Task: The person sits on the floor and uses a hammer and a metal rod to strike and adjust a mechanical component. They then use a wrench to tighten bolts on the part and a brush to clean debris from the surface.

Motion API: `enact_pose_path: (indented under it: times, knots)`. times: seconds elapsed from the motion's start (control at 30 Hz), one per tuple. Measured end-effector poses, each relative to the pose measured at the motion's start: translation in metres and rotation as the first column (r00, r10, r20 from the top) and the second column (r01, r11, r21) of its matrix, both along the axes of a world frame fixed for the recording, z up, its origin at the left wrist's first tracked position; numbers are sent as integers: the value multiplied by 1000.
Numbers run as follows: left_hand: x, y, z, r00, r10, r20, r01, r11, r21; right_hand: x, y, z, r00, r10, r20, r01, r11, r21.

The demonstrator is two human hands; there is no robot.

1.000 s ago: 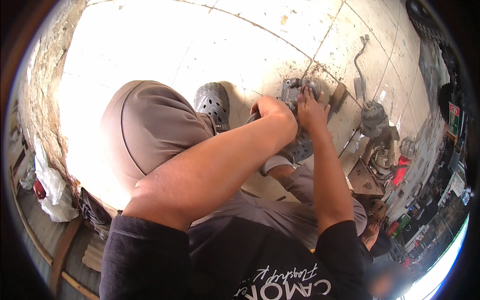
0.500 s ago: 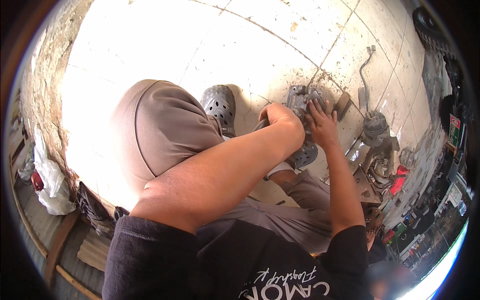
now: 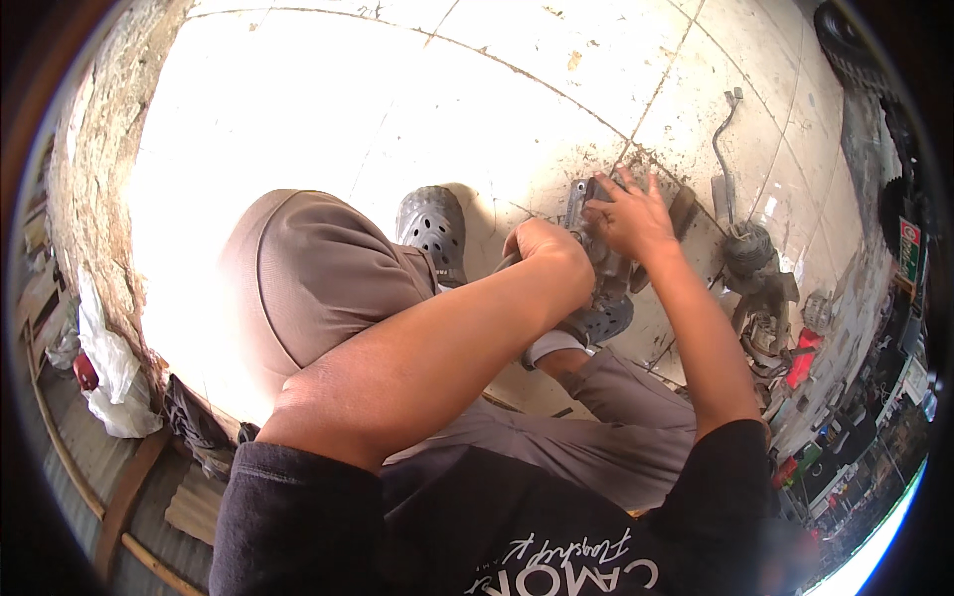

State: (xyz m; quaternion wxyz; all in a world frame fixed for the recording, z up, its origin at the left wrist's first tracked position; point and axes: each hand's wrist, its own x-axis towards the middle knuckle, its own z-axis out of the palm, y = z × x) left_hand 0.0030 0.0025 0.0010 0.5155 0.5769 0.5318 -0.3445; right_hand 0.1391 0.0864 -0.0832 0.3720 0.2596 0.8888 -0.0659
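A grey cast-metal machine part (image 3: 613,276) is on the tiled floor between my feet, its far end partly covered by my hands. My right hand (image 3: 636,217) rests over its far end, fingers spread and stretched out. My left hand (image 3: 542,241) is curled closed at the part's left side. A bit of something dark shows by its fingers, but the wrist and forearm hide what it is. Grey clogs (image 3: 433,226) are on my feet, one to the left of the part and one close against its near end.
Right of the part lies a dark flat block (image 3: 682,212). Beyond it are a wound coil with a cable (image 3: 745,250), more greasy metal parts (image 3: 767,328) and a red object (image 3: 803,360). A tyre (image 3: 847,45) stands far right; a white plastic bag (image 3: 114,372) lies left.
My right hand has slid toward the far end of the metal part, its fingers now past the edge. The part looks tilted. My left hand stays closed beside it, slightly lower in view.
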Motion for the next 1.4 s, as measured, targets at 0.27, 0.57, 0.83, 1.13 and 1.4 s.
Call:
enact_pose_path:
  times: [0.27,0.57,0.83,1.13,1.4]
  knots:
    - [0,1,4,999,-38,-10,39,999,12,1,-3,6,999,-25,31,23,999,45]
    - [-2,1,2,1000,18,-6,-18,1000,-6,-10,-5,8,1000,-8,28,6,998,66]
    - [-1,0,-4,999,11,31,-10,1000,-13,3,-6,6,1000,10,-6,-9,996,84]
    - [-4,-3,-5,999,40,14,-41,999,22,-2,-7,12,997,-80,2,79,993,87]
    - [-5,-2,-5,1000,2,21,-3,1000,20,3,-4,5,991,-100,-85,108,989,98]
